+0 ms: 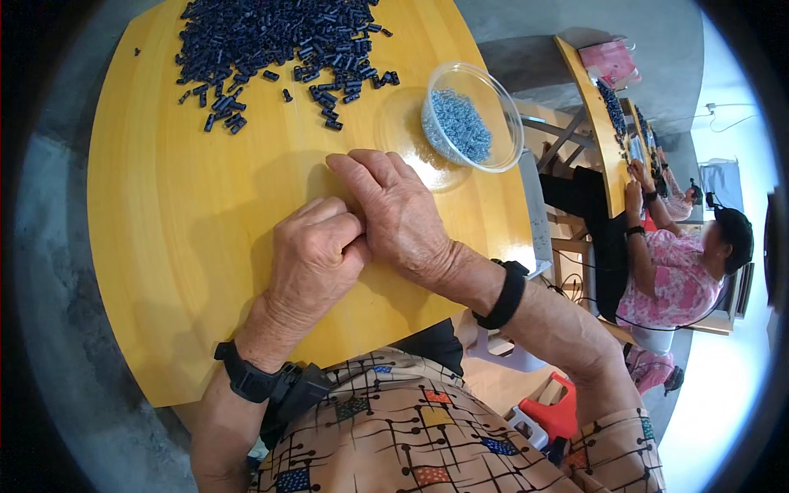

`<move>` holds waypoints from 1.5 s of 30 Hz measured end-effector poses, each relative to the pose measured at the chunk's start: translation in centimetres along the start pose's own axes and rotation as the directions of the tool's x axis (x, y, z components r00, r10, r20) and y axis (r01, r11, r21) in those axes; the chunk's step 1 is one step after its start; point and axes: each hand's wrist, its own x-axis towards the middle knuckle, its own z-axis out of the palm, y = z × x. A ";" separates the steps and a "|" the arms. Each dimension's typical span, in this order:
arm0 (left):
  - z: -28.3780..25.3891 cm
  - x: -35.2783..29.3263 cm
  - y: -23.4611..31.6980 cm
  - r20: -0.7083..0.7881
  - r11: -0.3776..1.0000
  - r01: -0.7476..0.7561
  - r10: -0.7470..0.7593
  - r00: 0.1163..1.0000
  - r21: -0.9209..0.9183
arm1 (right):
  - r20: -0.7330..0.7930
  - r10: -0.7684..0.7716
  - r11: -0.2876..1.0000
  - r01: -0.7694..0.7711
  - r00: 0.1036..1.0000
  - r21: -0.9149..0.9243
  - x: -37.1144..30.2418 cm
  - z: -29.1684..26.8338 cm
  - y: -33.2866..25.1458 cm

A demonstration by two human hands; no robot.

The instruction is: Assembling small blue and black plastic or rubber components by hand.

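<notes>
My left hand (pixel 316 259) is curled into a closed grip above the yellow wooden table (pixel 164 271). Against it presses my right hand (pixel 403 215), its fingers bent together over the left thumb and forefinger. Whatever lies between the fingertips is hidden. Beyond the hands spreads a heap of small black plastic tube-like pieces (pixel 271 41), with several loose ones at its near edge. To the right of the heap, a clear round plastic tub (pixel 508 123) holds many small shiny grey-blue pieces (pixel 460 125) that look like metal springs.
At the right, a person in a pink patterned top (pixel 674 271) works at another table (pixel 588 90) bearing dark pieces. A pink bag (pixel 610 64) is at that table's far end. Below my right forearm is a red and white object (pixel 552 408). Dark cables hang beside the table.
</notes>
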 end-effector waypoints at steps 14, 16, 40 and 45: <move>0.1 0.4 0.1 0.037 1.000 0.022 -0.023 0.999 0.019 | 0.107 0.029 0.999 -0.033 0.994 0.032 0.3 -0.3 0.3; 0.0 0.5 0.0 0.029 0.999 0.033 -0.034 0.999 0.023 | 0.101 0.027 0.999 -0.031 0.995 0.038 0.4 -0.2 0.2; -1.9 0.7 1.9 0.557 0.406 0.680 -0.391 0.733 -0.610 | -0.098 0.230 0.871 -0.160 0.968 0.464 -5.0 -4.1 -3.8; -2.1 0.6 1.3 0.756 0.223 0.787 -0.223 0.615 -0.575 | -0.152 0.187 0.881 -0.098 0.970 0.463 -6.5 -4.6 -4.0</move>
